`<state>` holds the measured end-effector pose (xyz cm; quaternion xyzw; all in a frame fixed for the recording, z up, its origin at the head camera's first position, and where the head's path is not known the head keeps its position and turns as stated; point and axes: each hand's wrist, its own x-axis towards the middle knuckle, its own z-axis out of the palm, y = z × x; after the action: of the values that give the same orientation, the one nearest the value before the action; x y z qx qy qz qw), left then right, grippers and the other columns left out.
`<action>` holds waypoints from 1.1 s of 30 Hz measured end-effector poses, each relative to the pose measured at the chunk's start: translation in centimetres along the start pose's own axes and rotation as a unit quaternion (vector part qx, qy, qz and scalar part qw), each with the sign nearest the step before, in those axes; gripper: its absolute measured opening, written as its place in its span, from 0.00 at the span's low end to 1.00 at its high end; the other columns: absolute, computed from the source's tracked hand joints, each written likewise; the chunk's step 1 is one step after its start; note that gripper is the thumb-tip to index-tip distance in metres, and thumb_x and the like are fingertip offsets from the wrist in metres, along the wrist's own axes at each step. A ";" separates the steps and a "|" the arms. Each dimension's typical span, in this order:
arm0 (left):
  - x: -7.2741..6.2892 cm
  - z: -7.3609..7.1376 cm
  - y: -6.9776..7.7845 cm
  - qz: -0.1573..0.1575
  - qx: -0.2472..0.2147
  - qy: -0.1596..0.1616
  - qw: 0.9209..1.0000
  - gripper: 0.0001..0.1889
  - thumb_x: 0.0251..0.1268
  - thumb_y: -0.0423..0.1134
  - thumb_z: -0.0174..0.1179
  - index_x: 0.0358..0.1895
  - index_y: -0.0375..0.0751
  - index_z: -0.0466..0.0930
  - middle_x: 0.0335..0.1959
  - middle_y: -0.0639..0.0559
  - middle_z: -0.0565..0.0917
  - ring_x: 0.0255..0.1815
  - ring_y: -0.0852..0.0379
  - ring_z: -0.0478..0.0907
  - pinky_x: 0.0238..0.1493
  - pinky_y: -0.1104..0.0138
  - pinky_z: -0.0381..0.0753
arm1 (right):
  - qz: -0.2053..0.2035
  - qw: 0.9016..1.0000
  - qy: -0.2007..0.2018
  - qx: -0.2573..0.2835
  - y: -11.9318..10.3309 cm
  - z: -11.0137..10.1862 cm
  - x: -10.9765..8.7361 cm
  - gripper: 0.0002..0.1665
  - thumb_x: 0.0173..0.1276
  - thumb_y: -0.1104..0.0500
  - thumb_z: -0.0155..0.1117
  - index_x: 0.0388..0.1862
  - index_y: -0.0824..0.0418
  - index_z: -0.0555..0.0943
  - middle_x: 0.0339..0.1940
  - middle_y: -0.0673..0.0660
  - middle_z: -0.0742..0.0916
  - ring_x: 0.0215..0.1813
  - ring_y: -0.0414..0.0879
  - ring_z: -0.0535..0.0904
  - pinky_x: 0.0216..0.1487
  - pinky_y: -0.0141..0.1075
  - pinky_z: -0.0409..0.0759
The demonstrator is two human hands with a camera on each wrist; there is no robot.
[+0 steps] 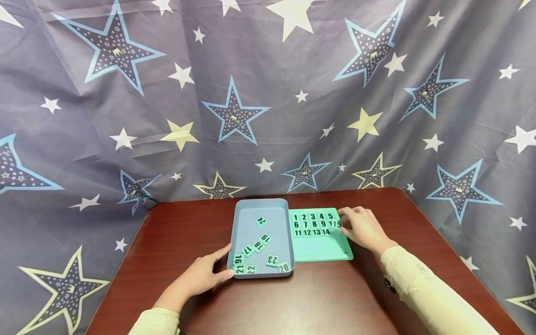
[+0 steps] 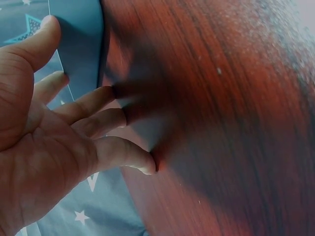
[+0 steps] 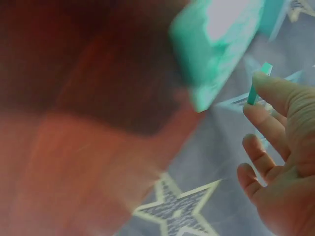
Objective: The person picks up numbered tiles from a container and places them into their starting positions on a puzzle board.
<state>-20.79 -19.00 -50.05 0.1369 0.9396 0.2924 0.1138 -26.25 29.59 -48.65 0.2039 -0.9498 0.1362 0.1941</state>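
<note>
My right hand (image 1: 363,228) pinches a small green number tile (image 1: 337,224), seemingly the 15, between thumb and index finger above the right side of the green number board (image 1: 320,250). In the right wrist view the tile (image 3: 253,95) shows edge-on, the other fingers loosely bent. Tiles 1 to 14 lie in rows on the board, with the 10 partly covered by the held tile. To the left, the fairly straight thumb and index finger of my left hand (image 1: 202,275) touch the left side of the blue-grey tray (image 1: 291,232). In the left wrist view its other fingertips rest on the table.
Inside the tray lie several loose number tiles, mostly toward its near side, with tile 24 (image 1: 261,221) farther back. Tray and board sit side by side on a reddish-brown wooden table (image 1: 192,223). Behind the table hangs a grey star-patterned curtain (image 1: 234,163).
</note>
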 end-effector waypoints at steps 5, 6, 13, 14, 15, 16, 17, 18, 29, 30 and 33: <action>0.2 0.1 0.0 -0.006 -0.002 -0.001 1.000 0.41 0.71 0.53 0.72 0.84 0.55 0.65 0.72 0.43 0.80 0.19 0.60 0.77 0.67 0.49 0.77 | -0.018 1.000 -0.016 -0.017 1.6 0.8 -1.3 0.28 0.56 0.63 0.86 0.54 0.63 0.85 0.33 0.50 0.92 0.49 0.61 0.85 0.57 0.60 0.79; 0.2 0.0 0.0 -0.007 -0.002 -0.002 1.000 0.42 0.71 0.53 0.72 0.84 0.56 0.65 0.72 0.43 0.81 0.18 0.60 0.77 0.66 0.49 0.77 | -0.024 0.999 -0.014 -0.021 1.6 1.0 -1.4 0.27 0.55 0.64 0.85 0.54 0.63 0.85 0.32 0.50 0.91 0.49 0.61 0.85 0.57 0.60 0.79; 0.1 0.0 0.0 0.001 0.009 0.004 1.000 0.42 0.70 0.54 0.72 0.84 0.54 0.66 0.74 0.42 0.79 0.39 0.57 0.85 0.71 0.45 0.77 | -0.029 0.998 -0.022 -0.042 1.1 1.8 -0.8 0.26 0.53 0.68 0.83 0.52 0.63 0.86 0.32 0.52 0.92 0.49 0.61 0.84 0.55 0.58 0.79; 0.1 0.0 0.0 0.002 0.011 0.005 1.000 0.42 0.69 0.54 0.73 0.84 0.54 0.66 0.75 0.42 0.79 0.44 0.56 0.85 0.72 0.44 0.76 | -0.026 0.998 -0.027 -0.046 1.1 1.9 -0.7 0.26 0.53 0.68 0.83 0.52 0.63 0.86 0.33 0.51 0.92 0.49 0.61 0.84 0.55 0.58 0.79; 0.1 -0.1 0.1 0.004 0.013 0.006 1.000 0.42 0.69 0.54 0.73 0.83 0.53 0.67 0.75 0.42 0.79 0.50 0.55 0.84 0.72 0.44 0.76 | -0.025 0.998 -0.031 -0.047 1.1 2.1 -0.7 0.26 0.53 0.67 0.83 0.52 0.62 0.86 0.33 0.51 0.93 0.49 0.61 0.84 0.55 0.58 0.79; 0.0 -0.1 0.1 0.004 0.015 0.007 1.000 0.42 0.69 0.54 0.73 0.83 0.53 0.67 0.75 0.41 0.79 0.55 0.54 0.82 0.73 0.44 0.76 | -0.024 0.998 -0.033 -0.048 1.1 2.2 -0.7 0.26 0.53 0.67 0.84 0.52 0.62 0.86 0.33 0.51 0.93 0.49 0.61 0.84 0.55 0.58 0.79; 0.0 -0.1 0.1 0.005 0.016 0.008 1.000 0.42 0.68 0.54 0.73 0.83 0.53 0.67 0.75 0.41 0.79 0.57 0.53 0.81 0.73 0.43 0.76 | -0.025 0.998 -0.034 -0.047 1.1 2.3 -0.7 0.26 0.53 0.66 0.84 0.52 0.62 0.86 0.33 0.52 0.93 0.49 0.61 0.85 0.55 0.58 0.80; 0.0 -0.1 0.1 0.005 0.015 0.008 1.000 0.42 0.68 0.54 0.74 0.83 0.53 0.67 0.75 0.41 0.79 0.57 0.53 0.81 0.73 0.43 0.76 | -0.025 0.998 -0.033 -0.048 1.1 2.5 -0.7 0.26 0.53 0.66 0.85 0.52 0.62 0.86 0.34 0.52 0.93 0.50 0.62 0.85 0.55 0.58 0.80; -0.2 0.0 0.1 0.011 0.009 0.011 1.000 0.41 0.70 0.53 0.73 0.83 0.50 0.67 0.75 0.39 0.78 0.70 0.44 0.80 0.75 0.42 0.74 | 0.053 0.995 -0.025 -0.083 0.4 3.4 -1.1 0.26 0.56 0.58 0.86 0.53 0.64 0.86 0.35 0.59 0.93 0.42 0.62 0.87 0.45 0.56 0.81; -0.2 0.0 0.1 0.011 0.010 0.012 1.000 0.41 0.70 0.53 0.73 0.83 0.50 0.67 0.75 0.39 0.78 0.72 0.44 0.79 0.75 0.42 0.74 | 0.063 0.994 -0.026 -0.084 0.3 3.4 -1.1 0.26 0.57 0.57 0.85 0.53 0.64 0.86 0.35 0.60 0.93 0.41 0.62 0.87 0.44 0.56 0.81; -0.2 0.0 0.0 0.010 0.009 0.012 1.000 0.42 0.70 0.54 0.73 0.83 0.51 0.67 0.76 0.40 0.78 0.70 0.45 0.80 0.75 0.42 0.75 | 0.081 0.992 -0.032 -0.088 0.1 3.5 -1.0 0.26 0.59 0.56 0.84 0.53 0.64 0.86 0.34 0.61 0.93 0.38 0.61 0.86 0.42 0.55 0.80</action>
<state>-20.59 -19.09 -50.08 0.1437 0.9422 0.2863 0.0984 -26.54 28.83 -52.20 0.1123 -0.9773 0.0608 0.1688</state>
